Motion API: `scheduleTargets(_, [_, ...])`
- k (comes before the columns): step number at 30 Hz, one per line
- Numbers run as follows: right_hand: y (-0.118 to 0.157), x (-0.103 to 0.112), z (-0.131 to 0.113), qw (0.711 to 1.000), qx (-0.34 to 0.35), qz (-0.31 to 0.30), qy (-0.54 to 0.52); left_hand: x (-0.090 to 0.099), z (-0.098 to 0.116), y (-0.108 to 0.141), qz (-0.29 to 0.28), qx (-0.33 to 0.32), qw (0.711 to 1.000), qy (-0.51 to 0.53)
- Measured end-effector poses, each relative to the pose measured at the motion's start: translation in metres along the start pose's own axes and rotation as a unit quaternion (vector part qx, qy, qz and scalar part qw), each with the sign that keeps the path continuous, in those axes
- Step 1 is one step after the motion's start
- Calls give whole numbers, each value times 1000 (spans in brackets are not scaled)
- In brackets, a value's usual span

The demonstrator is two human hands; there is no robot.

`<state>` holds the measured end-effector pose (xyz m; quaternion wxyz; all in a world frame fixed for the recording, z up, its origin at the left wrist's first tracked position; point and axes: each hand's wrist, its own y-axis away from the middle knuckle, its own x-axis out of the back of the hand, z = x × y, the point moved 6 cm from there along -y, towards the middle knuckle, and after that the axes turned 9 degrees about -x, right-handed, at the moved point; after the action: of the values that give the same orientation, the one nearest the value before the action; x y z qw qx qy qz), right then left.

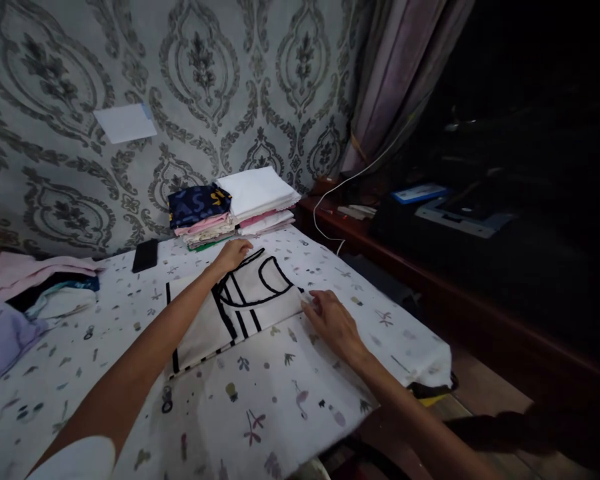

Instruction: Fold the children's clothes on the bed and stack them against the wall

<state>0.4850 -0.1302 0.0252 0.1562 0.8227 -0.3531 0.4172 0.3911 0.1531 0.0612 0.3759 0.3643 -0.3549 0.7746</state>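
Note:
A cream sleeveless top point(200, 327) with black trim lies folded lengthwise on the patterned bed sheet point(200, 427). Its black-edged straps and neckline point toward the right. At the far edge, by a thin black strap, my left hand point(234, 256) has its fingers curled closed on the cloth. My right hand point(334, 325) pinches the near right end of the top between thumb and fingers. The left forearm passes over part of the garment and covers it.
Stacks of folded clothes stand against the wall, with a navy printed piece point(197, 205) and a white cloth point(260, 190) on top. A dark phone point(145, 256) lies left of them. Loose clothes point(40, 283) are heaped at left. A white cable point(325, 197) hangs at the right.

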Motion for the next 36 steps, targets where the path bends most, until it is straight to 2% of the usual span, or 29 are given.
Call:
scheduleTargets(2, [-3,-2,-4,1000,-4,-15,18,-13,-7,-28,2,22,1000,-10])
scheduleTargets(4, [-6,-2,-6,999,-11,-27,34,-26,-17,-43,-1,47,999,-22])
scheduleTargets(9, [-15,-4,-10,996,-11,-62,66,-51,-35,-56,-36,81,995,-50])
scheduleTargets(14, [-26,-8,-15,998,-9,-51,43,-62,-29,-73,-84,59,994,-48])
scheduleTargets(17, [-32,-12,-16,997,-21,-43,-54,-59,-21,-80,-102,40,993,-44])
scheduleTargets(20, [-35,-15,-21,981,-28,-37,-191,-46,-13,-77,-92,17,995,-44])
scheduleTargets(23, [-33,-15,-34,959,-35,-6,-280,-21,-6,-65,-60,-5,997,-45])
scheduleTargets(27, [-18,-14,-76,951,20,26,-308,23,-2,-36,-14,-22,998,-53])
scheduleTargets(30, [4,-28,-120,963,96,1,-253,59,-7,1,24,-47,997,-56])
scheduleTargets(33, [37,-61,-166,968,220,-57,-104,88,-28,55,64,-66,995,-46])
scheduleTargets(36, [74,-103,-198,926,352,-109,81,102,-61,114,85,-45,995,-31])
